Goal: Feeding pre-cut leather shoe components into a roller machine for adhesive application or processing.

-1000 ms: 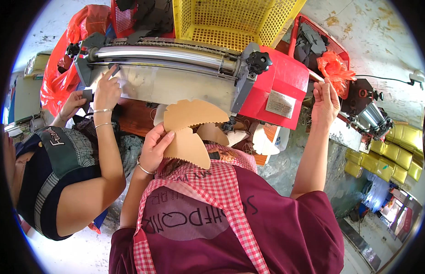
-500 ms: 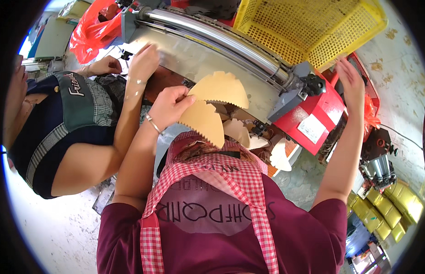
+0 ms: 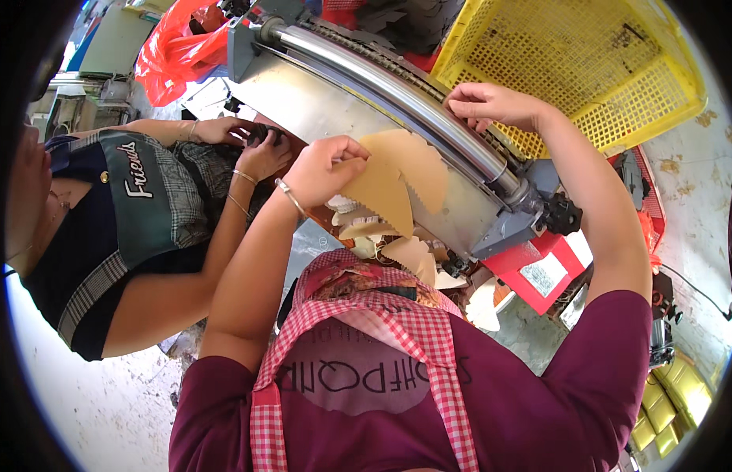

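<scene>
My left hand [image 3: 327,173] pinches a flat beige piece with a zigzag edge [image 3: 379,195], like card or leather. It hangs over the near side of a machine's metal feed plate [image 3: 303,93]. A second such piece [image 3: 417,161] lies on the plate, partly behind the first, its far edge close to the steel roller [image 3: 390,79]. Over the far side of the roller is my right hand [image 3: 496,106], fingers loosely bent and apart, with nothing visible in them. More beige pieces [image 3: 409,256] lie below the plate, in front of my apron.
A yellow plastic basket [image 3: 555,47] stands behind the machine. Black knobs [image 3: 561,214] and a red housing [image 3: 531,271] are at its right end. A co-worker's hands [image 3: 260,145] hold something dark at the left. A red plastic bag [image 3: 177,59] hangs at the far left.
My right hand has swung from the right of the machine to behind the roller. My left hand has moved right with its piece; the other piece now lies on the plate.
</scene>
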The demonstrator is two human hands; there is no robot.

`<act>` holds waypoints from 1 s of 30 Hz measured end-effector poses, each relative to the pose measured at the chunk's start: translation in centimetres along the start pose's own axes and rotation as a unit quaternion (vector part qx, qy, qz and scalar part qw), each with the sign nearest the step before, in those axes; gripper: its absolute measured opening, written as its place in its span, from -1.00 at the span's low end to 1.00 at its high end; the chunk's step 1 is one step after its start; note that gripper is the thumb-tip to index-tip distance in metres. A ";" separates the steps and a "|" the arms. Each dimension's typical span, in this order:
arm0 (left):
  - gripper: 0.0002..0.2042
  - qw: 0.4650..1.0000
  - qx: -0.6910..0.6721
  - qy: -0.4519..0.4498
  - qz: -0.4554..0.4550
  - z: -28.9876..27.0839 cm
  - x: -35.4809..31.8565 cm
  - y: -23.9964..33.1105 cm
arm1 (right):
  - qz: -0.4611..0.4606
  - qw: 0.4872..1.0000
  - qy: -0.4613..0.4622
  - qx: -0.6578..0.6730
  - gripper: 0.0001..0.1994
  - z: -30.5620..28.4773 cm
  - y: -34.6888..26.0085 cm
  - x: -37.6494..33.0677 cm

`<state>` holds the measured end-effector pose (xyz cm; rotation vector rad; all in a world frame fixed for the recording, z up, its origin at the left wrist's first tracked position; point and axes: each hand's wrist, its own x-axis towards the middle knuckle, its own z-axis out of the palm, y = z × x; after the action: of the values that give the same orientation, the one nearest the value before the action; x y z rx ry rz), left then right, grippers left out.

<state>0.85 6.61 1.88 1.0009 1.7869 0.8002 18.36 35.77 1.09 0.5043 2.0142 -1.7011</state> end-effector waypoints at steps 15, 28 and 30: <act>-0.16 0.956 0.259 -0.131 0.034 3.0 -2.2 5.7 | -0.096 0.995 0.040 0.012 -0.51 0.6 1.3 0.0; -0.80 0.985 -0.145 -0.073 0.056 0.7 -1.5 3.6 | -0.122 0.982 0.145 0.011 -0.70 0.2 2.9 2.0; -0.84 0.991 -0.121 -0.002 0.056 1.3 -1.4 2.3 | -0.126 0.972 0.180 0.080 -0.72 -0.2 3.0 2.1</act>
<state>3.07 6.61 3.85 0.9453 1.5971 1.0562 18.28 36.46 -2.50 0.6770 2.2830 -2.0595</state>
